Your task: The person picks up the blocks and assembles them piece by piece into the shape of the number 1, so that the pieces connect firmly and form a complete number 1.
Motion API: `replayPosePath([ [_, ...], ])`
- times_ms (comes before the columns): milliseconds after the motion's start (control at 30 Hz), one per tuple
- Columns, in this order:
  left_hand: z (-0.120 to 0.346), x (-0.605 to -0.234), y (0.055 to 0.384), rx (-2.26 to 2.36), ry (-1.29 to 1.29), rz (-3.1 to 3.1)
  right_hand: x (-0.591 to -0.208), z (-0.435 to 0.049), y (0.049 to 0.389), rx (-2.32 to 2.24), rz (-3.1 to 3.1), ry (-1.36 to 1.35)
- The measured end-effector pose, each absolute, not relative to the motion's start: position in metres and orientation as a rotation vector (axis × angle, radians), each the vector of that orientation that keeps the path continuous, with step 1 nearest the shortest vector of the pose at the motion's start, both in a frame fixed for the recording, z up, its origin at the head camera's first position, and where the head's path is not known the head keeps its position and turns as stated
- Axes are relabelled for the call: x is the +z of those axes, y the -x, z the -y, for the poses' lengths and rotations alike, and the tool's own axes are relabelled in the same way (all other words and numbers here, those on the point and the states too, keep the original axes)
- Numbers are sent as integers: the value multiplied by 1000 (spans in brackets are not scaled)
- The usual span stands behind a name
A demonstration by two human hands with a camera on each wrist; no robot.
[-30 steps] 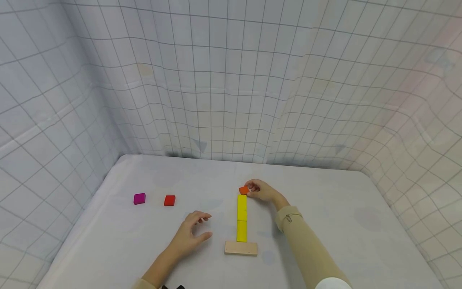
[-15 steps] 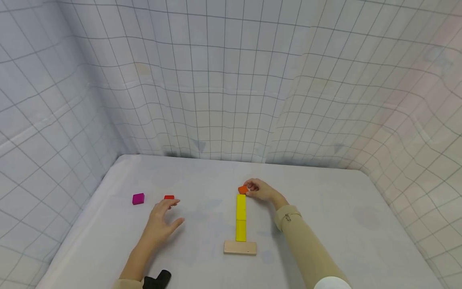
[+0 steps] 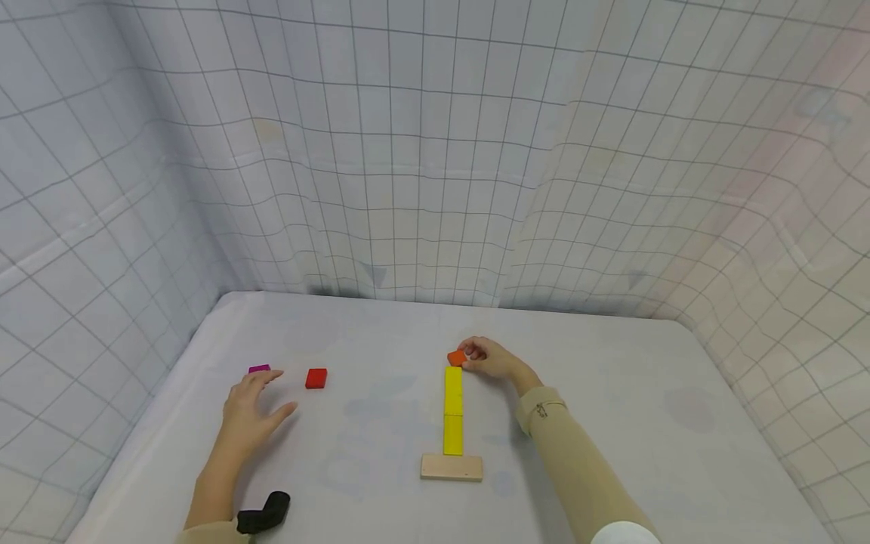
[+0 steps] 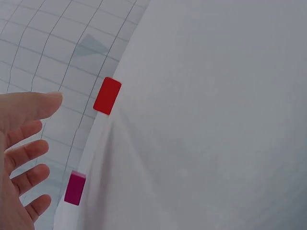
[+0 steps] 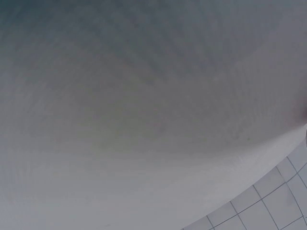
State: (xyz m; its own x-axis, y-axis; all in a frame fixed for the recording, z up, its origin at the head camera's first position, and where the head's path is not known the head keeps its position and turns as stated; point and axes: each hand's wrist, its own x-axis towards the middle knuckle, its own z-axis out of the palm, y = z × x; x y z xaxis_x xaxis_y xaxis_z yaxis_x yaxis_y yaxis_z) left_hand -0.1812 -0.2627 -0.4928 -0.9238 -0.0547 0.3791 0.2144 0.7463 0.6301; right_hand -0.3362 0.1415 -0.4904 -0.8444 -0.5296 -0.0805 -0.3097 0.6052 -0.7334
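In the head view my right hand (image 3: pixel 491 358) pinches an orange block (image 3: pixel 456 358) at the far end of two yellow blocks (image 3: pixel 453 400) laid end to end. A plain wooden block (image 3: pixel 451 467) lies crosswise at their near end. My left hand (image 3: pixel 246 417), thumb and fingers spread apart, holds nothing and is just in front of a magenta block (image 3: pixel 259 369), partly hiding it. To its right lies a red block (image 3: pixel 316 378). The left wrist view shows the red block (image 4: pixel 107 96) and the magenta block (image 4: pixel 75 188) beyond the spread fingers (image 4: pixel 29 152).
A white cloth covers the table (image 3: pixel 381 438), and a grid-patterned curtain (image 3: pixel 435 174) rises behind it and along both sides. A black strap-like device (image 3: pixel 265 514) is on my left wrist. The right wrist view shows mostly blurred white cloth (image 5: pixel 120 191).
My left hand has moved left across the table, passing in front of the red block to reach the magenta one. My right hand stays on the orange block.
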Motion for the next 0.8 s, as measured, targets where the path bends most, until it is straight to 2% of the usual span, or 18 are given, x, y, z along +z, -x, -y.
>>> replayPosePath([
  [400,296,-494,185,-899,15,2712,-490,-142,335,-1099,-2527,681],
  [800,310,-502,189,-887,3,2744,-492,-142,338,-1088,-2519,693],
])
